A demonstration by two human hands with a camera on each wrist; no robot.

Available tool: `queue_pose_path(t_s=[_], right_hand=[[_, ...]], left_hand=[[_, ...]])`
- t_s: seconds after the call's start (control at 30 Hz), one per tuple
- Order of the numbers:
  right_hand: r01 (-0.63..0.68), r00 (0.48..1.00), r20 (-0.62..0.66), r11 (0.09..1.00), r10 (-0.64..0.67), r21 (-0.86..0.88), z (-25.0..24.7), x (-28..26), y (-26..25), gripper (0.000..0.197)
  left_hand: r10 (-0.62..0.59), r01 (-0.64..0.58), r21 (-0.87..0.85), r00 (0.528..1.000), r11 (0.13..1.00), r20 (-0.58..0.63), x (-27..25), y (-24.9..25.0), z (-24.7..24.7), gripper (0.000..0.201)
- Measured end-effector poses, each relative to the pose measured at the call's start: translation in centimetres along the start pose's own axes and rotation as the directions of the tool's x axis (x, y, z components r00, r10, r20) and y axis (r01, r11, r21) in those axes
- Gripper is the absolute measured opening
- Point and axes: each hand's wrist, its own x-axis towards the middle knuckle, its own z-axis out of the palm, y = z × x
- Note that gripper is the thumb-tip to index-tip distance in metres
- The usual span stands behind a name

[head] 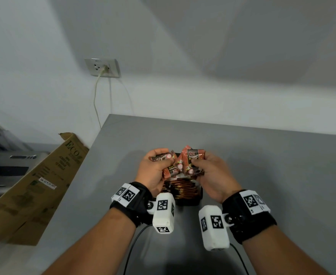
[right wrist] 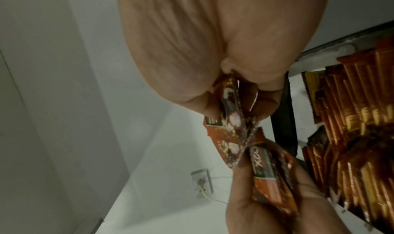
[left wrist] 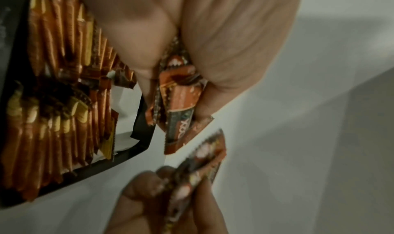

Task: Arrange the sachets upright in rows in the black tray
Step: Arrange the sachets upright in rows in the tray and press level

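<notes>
Both hands hover just above the black tray [head: 191,202] on the grey table. My left hand [head: 163,156] grips a small bunch of orange-brown sachets [head: 170,169]; in the left wrist view these sachets [left wrist: 179,101] sit between thumb and fingers. My right hand [head: 201,158] pinches another few sachets [head: 193,156], seen close in the right wrist view as sachets [right wrist: 230,114]. The two bunches touch at their edges. The tray [left wrist: 141,119] holds two rows of upright sachets [left wrist: 53,102], and its far end shows a white floor. The wrists hide much of the tray in the head view.
The grey table [head: 262,165] stretches to the right and back to a white wall. A cardboard box [head: 34,185] leans off the table's left edge. A wall socket [head: 102,67] has a cable hanging down behind the table's corner.
</notes>
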Motion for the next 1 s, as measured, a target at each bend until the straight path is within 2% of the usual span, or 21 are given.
queue_pose_path(t_s=[0.1,0.17,0.3,0.43,0.6,0.7,0.83,0.93,1.0], right_hand=[[-0.027,0.999,0.039,0.999,0.028,-0.04,1.0,-0.5,0.7,0.022],[-0.008,1.0,0.01,0.999,0.009,-0.046,1.3,-0.4,0.8,0.02],[0.029,0.999,-0.03,0.995,-0.032,-0.094,1.2,0.4,0.6,0.022],[0.032,0.996,-0.074,0.994,-0.04,-0.107,1.1,0.7,0.9,0.021],[0.038,0.995,-0.082,0.99,-0.049,-0.138,0.7,0.8,1.1,0.019],[0.036,0.998,-0.048,0.988,-0.043,-0.148,0.7,0.8,1.0,0.021],[0.025,0.998,-0.053,0.99,-0.033,-0.137,0.5,0.7,0.5,0.019],[0.015,0.999,-0.04,0.992,-0.02,-0.124,0.1,0.6,-0.1,0.02],[0.005,1.0,0.001,0.99,-0.005,-0.143,-0.3,0.4,-0.4,0.02]], left_hand=[[0.053,-0.054,-0.033,0.998,0.998,-0.031,0.2,-0.2,0.4,0.032],[0.061,-0.061,-0.028,0.998,0.998,-0.027,0.2,-0.3,0.7,0.033],[0.025,-0.023,-0.052,0.999,0.998,0.029,0.0,-0.1,0.8,0.026],[-0.053,0.054,-0.038,0.998,0.998,0.044,0.0,0.1,0.5,0.03],[-0.018,0.017,0.031,1.0,0.999,0.021,-0.4,0.2,0.2,0.027],[-0.036,0.036,-0.009,0.999,0.999,0.033,-0.5,0.2,-0.1,0.029],[-0.12,0.13,-0.093,0.987,0.987,0.104,-0.7,0.6,-0.4,0.025],[-0.17,0.186,-0.109,0.975,0.976,0.141,-0.1,0.8,-1.4,0.037],[-0.175,0.183,-0.062,0.978,0.981,0.116,0.2,0.9,-1.7,0.046]])
